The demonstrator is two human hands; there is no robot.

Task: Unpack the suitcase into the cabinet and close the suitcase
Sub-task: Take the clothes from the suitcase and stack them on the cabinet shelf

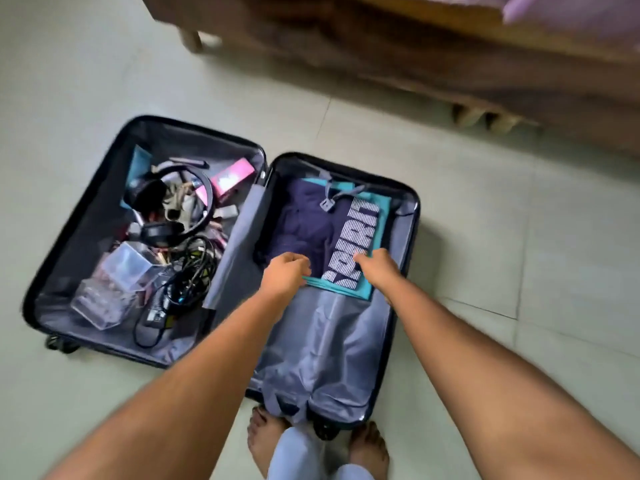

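We grip the teal shirt (360, 289) at its near edge, left hand (284, 276) and right hand (378, 269) pinching its corners to lift it flat; suitcase (52, 265) lies open on the floor, clutter at 9 o'clock.

The suitcase (412, 216) is lined with smooth, faintly shiny grey cloth, holding soft folded cloth garments (311, 223), clear glossy plastic boxes (117, 282) and black rubbery cables (194, 268), on a smooth tiled floor (519, 271) beside matt wooden furniture (450, 64).
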